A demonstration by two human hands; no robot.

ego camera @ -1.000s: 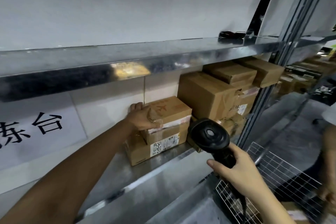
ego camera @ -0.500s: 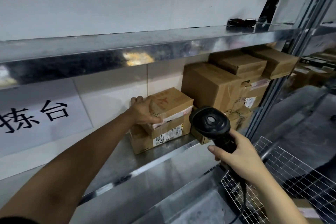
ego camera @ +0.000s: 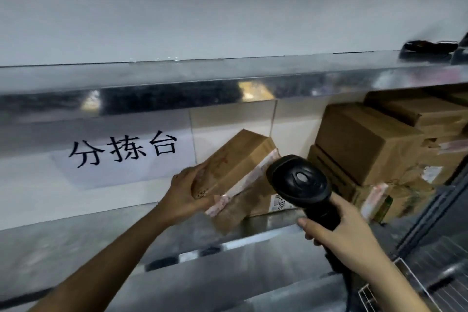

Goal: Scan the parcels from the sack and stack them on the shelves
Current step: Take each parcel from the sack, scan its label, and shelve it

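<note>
Parcel (ego camera: 243,159) one, left hand (ego camera: 184,197), scanner (ego camera: 298,182) one, right hand (ego camera: 347,230)

White tiled wall (ego camera: 228,7), paper sign (ego camera: 121,157)

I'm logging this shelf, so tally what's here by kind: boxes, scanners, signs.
Brown cardboard boxes: at least 6, including the tilted box in the left hand; right stack too blurred to count exactly.
Black handheld barcode scanner: 1, in the right hand.
White paper sign with black characters: 1.
Dark blurred object on upper shelf: 1.
Total: at least 9.
</note>
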